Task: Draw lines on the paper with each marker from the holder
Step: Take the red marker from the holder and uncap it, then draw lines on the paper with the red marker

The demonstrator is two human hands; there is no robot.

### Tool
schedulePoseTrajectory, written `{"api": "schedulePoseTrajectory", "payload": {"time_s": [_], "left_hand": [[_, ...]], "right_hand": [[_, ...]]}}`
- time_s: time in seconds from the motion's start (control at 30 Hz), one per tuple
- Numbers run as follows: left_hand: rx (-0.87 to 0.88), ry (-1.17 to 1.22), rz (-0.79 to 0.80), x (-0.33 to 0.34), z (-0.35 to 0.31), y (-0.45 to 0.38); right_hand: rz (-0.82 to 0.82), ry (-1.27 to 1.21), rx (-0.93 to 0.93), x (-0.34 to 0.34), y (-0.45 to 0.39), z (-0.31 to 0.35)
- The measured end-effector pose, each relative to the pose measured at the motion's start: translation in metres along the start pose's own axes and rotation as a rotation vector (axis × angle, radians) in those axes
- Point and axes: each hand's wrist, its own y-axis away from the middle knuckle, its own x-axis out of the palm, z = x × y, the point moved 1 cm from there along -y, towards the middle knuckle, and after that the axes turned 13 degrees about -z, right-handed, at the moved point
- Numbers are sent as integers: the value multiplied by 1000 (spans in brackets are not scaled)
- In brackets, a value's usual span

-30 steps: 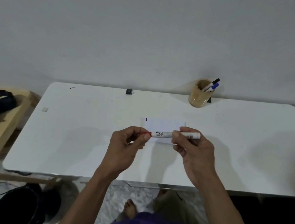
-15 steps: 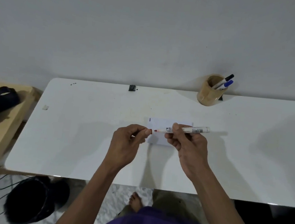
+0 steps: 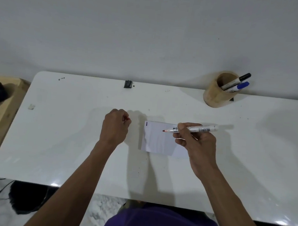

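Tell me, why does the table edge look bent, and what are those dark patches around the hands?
Head view: the wide-angle lens bows the white table, so its near edge curves. The dark patches are soft shadows from the left hand, the right hand and the red marker, falling across the paper. Bright glare spots sit along the near edge; the wooden holder shadows the wall.

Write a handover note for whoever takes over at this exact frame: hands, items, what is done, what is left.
Right hand: grip on the uncapped white-barrelled red marker, tip just over the small white paper; contact unclear.
Left hand: closed on the small red cap, left of the paper.
Round wooden holder, back right of the white table: holds black-capped marker and blue-capped marker.
Done: one short dark line at the paper's top-left corner.
Left: the red line, recap, any marker not yet used.
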Motion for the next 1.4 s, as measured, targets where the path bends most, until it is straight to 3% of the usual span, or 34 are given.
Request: {"api": "schedulePoseTrajectory", "payload": {"time_s": [0.23, 0.33, 0.43, 0.53, 0.6, 0.77, 1.4], "left_hand": [[-7, -37, 14, 5, -3, -3], [-46, -49, -162, -4, -9, 13], [147, 6, -329, -4, -11, 45], [380, -27, -242, 15, -2, 74], [431, -69, -166, 28, 3, 83], [450, -132, -95, 41, 13, 83], [492, -186, -134, 47, 21, 83]], "right_hand": [[6, 52, -60, 5, -7, -6], [32, 48, -159, 10, -10, -9], [105, 123, -254, 16, -15, -14], [160, 204, -338, 26, -23, -21], [159, 230, -382, 31, -29, -27], [123, 274, -429, 38, -44, -43], [72, 337, -466, 45, -50, -57]]}}
